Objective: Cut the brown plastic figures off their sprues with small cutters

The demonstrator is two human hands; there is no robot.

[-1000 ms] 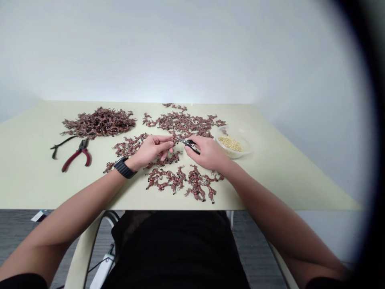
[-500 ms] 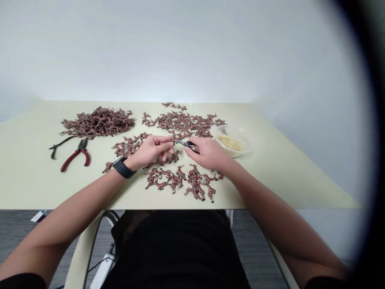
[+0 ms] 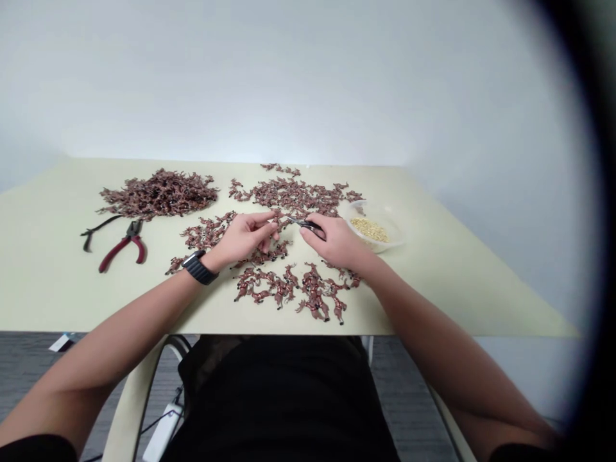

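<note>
**A Slip Is the Main Risk**

On the tabletop (image 3: 48, 289), black pliers (image 3: 94, 224) and red pliers (image 3: 126, 249) lie left of a heaped pile of brown figures (image 3: 158, 194). The left hand (image 3: 245, 236) is curled, its fingertips apparently pinching a small figure (image 3: 278, 221), though this cannot be told for certain. Black snips (image 3: 305, 224) are held by the right hand (image 3: 337, 242), tips beside that figure, above scattered figures. A clear bowl (image 3: 395, 232) stands further right. A slip could be caused by the figure's tiny, knobbly shape, and it could be lost among its lookalikes.
</note>
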